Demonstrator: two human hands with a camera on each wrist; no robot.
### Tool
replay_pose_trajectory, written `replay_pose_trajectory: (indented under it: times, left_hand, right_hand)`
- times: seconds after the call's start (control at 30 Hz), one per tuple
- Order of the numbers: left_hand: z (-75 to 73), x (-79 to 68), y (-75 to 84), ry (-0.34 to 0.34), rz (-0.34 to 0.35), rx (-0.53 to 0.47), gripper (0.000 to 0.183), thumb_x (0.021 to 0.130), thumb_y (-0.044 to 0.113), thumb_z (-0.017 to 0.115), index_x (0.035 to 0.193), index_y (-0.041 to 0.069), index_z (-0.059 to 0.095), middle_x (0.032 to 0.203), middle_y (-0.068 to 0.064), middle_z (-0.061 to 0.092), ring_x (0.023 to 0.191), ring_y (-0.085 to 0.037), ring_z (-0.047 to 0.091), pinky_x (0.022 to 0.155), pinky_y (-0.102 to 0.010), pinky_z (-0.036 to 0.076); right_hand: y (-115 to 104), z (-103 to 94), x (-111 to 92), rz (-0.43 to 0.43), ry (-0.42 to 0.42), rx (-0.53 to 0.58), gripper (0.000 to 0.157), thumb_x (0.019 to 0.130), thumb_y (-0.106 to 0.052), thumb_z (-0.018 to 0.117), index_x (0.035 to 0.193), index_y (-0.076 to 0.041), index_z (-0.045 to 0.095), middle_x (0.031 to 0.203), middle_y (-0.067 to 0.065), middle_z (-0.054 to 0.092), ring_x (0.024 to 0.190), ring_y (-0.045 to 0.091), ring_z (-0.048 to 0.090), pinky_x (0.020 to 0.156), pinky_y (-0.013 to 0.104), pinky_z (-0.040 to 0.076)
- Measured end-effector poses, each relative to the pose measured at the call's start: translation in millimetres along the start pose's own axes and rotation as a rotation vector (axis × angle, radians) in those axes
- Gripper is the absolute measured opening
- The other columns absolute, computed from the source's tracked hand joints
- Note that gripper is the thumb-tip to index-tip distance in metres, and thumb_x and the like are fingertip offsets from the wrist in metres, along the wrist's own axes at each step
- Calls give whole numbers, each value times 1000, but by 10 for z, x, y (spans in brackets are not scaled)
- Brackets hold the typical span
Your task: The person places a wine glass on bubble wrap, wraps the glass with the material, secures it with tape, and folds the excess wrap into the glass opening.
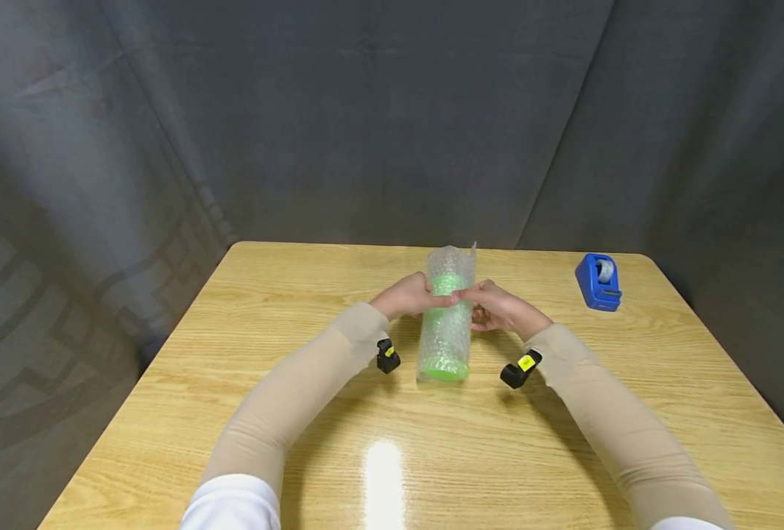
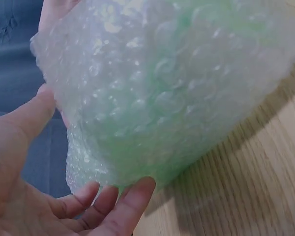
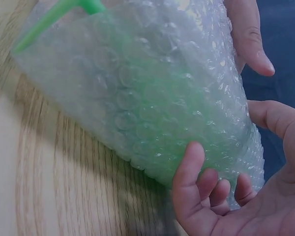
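Observation:
A roll of clear bubble wrap (image 1: 445,338) lies lengthwise on the table around a green, roughly cylindrical object, whose green end (image 1: 446,370) shows at the near side. My left hand (image 1: 410,296) holds the roll from its left, thumb across the top and fingers curled at the side. From the right, my right hand (image 1: 498,305) grips it too, thumb on top close to the left thumb. In the right wrist view, the curled right fingers (image 3: 189,169) are against the bubble wrap, and a green rim (image 3: 49,22) sticks out. The wrapped object's exact kind is hidden.
A blue tape dispenser (image 1: 597,283) with a roll of tape stands at the table's back right. The wooden table (image 1: 186,412) ends in front of a dark grey curtain (image 1: 392,132). Each wrist wears a black camera band.

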State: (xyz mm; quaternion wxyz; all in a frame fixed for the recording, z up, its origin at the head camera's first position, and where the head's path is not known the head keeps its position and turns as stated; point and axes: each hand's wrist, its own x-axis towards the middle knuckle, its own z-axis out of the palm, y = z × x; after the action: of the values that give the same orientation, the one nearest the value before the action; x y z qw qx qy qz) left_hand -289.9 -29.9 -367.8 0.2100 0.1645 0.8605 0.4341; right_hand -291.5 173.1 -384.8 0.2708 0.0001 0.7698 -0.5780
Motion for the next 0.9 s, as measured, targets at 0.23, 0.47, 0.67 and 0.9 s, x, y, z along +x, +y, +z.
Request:
replay_pose_trajectory:
  times: [0.23,0.47,0.67,0.9]
  left_hand:
    - [53,22,21,60,-49,7,34,86,30,75,91,2,57,62,2,41,51,-11,34,50,-26,34]
    - [84,8,53,117,-125,97,59,84,35,76,118,-3,47,87,-3,41,66,-15,38,56,-26,34]
    - [97,16,52,115,-152,123,51,84,38,76,110,-1,55,78,-1,42,66,-15,39,56,-26,34]
    - [94,-22,45,106,-118,105,44,85,34,75,107,0,59,86,-3,57,71,-15,47,63,-28,42]
  right_hand:
    - [-10,4,-1,-8,-6,1,34,96,-28,58,71,-13,40,58,-6,42,53,6,47,58,22,54]
    - [-7,3,24,-21,-22,8,38,96,-27,58,64,-16,42,56,-6,44,51,5,47,57,23,54]
    - [-2,7,19,-32,-28,1,38,97,-27,58,63,-16,44,57,-7,47,51,5,48,56,22,54]
    - [11,6,33,-44,-24,-8,36,97,-28,58,70,-14,39,58,-6,45,51,5,48,57,23,54]
